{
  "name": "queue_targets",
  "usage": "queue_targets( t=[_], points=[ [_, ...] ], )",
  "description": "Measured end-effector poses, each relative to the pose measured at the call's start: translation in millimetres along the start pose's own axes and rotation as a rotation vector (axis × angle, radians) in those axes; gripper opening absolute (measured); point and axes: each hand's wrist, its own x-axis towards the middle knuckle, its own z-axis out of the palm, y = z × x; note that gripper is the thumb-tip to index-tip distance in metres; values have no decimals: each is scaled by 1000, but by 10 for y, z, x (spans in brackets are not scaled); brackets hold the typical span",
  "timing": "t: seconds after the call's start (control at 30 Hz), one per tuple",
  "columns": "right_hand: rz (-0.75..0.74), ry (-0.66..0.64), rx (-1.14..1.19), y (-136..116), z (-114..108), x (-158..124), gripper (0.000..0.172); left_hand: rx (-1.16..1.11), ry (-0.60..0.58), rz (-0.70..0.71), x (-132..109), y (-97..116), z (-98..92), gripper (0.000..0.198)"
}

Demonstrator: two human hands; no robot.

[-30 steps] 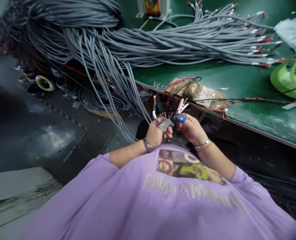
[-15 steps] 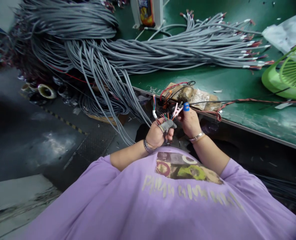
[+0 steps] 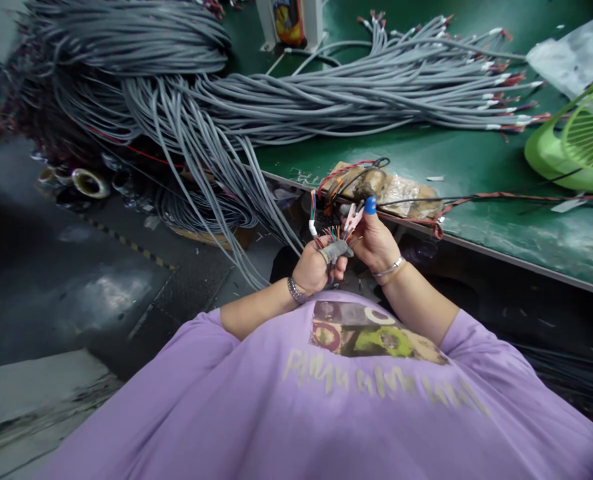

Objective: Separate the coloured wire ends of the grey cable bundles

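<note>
My left hand [image 3: 313,267] is closed around the end of a grey cable, its index finger wrapped in a grey finger cot [image 3: 335,251]. A fan of thin coloured wires [image 3: 332,233] sticks up out of that fist. My right hand [image 3: 375,241] is closed on a pink alligator clip [image 3: 352,218] and holds it against the coloured wires. A blue finger cot [image 3: 370,205] covers one right fingertip. Both hands are in front of my chest, just below the edge of the green bench [image 3: 476,167].
A thick bundle of grey cables [image 3: 326,100] lies across the bench and hangs over its left end to the floor. Red and black leads [image 3: 501,197] run along the bench edge past a taped brown block [image 3: 401,190]. A green fan [image 3: 576,140] stands at right, a tape roll [image 3: 90,183] lies on the floor.
My right hand has lifted slightly and carried the pink clip up and left onto the coloured wires. My left hand has stayed almost still.
</note>
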Motion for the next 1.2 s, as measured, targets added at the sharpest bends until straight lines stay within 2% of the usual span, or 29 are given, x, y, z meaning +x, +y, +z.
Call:
queue_targets(
  t=[0.13,0.3,0.37,0.53,0.63,0.73,0.8,0.97,1.07,1.2],
  points=[
    [46,-53,20,4,-55,-26,67,-12,0,19,-13,-1,-2,49],
    [59,-160,-78,-48,-119,-117,72,26,3,21,-95,-14,-13,49],
    [75,-163,-82,-87,-115,-152,68,34,17,36,-124,-18,-11,48],
    [65,-127,-24,-140,-65,-187,45,15,71,86,-122,13,36,47],
    [-11,-78,-51,-92,-63,-179,46,11,98,93,-98,37,69,47],
    [-223,64,-180,-4,-97,-157,49,30,121,92,-89,46,86,46],
    [-292,94,-243,41,-118,-139,53,41,131,91,-89,40,87,46],
    [-63,-82,-90,47,-84,-91,62,65,143,104,-74,-9,73,45],
    [-20,-61,4,37,-41,-57,60,67,136,111,-53,-42,58,45],
    [-48,-27,6,54,-27,-30,59,70,120,109,-39,-58,51,44]
  ],
)
